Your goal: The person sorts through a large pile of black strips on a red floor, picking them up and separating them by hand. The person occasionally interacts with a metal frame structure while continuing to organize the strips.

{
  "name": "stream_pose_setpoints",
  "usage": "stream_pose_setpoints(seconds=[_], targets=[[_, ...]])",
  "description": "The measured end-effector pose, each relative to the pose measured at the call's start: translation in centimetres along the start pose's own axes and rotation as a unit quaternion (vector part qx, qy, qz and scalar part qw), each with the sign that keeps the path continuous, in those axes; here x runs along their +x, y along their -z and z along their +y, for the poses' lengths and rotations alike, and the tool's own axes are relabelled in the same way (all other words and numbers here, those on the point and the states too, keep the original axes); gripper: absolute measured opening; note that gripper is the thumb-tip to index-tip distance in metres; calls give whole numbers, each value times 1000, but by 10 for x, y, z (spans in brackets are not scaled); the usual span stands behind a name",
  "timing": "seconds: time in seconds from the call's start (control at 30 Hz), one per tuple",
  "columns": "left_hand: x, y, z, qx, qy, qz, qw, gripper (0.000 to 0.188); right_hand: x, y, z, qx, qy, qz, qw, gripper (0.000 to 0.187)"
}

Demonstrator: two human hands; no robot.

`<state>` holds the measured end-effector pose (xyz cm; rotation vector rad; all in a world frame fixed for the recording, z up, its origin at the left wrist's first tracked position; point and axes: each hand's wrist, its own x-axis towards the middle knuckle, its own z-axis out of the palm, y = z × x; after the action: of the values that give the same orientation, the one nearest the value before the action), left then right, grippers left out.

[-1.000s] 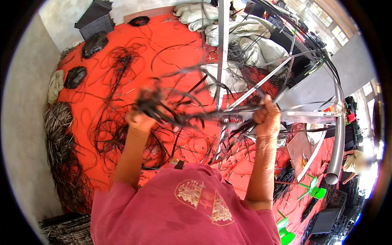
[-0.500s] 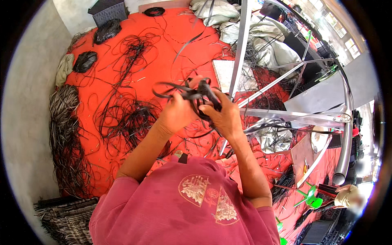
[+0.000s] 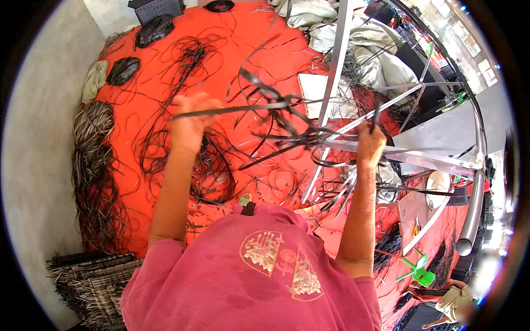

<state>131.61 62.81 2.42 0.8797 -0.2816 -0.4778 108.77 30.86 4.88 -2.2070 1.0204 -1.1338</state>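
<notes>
A loose tangle of black flat strips [image 3: 292, 124], partly smeared by motion, hangs in the air between my hands. My left hand [image 3: 193, 121] is raised on the left, blurred, and holds one strip that runs right into the tangle. My right hand [image 3: 371, 144], closed in a fist, grips black strip on the other side; a short dark piece sticks up out of it. Beside the right hand stands a metal frame [image 3: 337, 71] of silvery bars, and strips trail down past its lower rail.
Black strip heaps [image 3: 212, 171] litter the red floor [image 3: 259, 49]. A long dark bundle [image 3: 91, 176] lies along the left wall. Pale sacks [image 3: 381, 66] and a whitish board [image 3: 314, 94] are behind the frame. A green stool [image 3: 422, 273] and another person [image 3: 455, 303] are at lower right.
My hands have moved apart, left hand leftward and right hand rightward. The strips, bunched between them before, are now spread out in the air. The view has shifted slightly.
</notes>
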Motion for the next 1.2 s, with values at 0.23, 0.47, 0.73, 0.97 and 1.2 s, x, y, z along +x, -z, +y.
stream_pose_setpoints(seconds=[0.23,0.47,0.73,0.97,1.2], targets=[[-4,81,-78,170,262,-180,933,35,-14,24,-56,180,-86,-83,976,20],[-30,-47,-214,222,-2,-257,941,40,-99,0,-132,230,94,-246,937,15],[18,-75,-136,-276,264,-108,918,25,-143,48,-69,231,-61,-291,926,31],[6,-70,-115,-257,257,-87,928,26,-85,79,-22,327,-188,-35,926,47],[-7,-71,-107,-213,275,-68,935,32,-51,82,-60,418,-104,-182,884,60]])
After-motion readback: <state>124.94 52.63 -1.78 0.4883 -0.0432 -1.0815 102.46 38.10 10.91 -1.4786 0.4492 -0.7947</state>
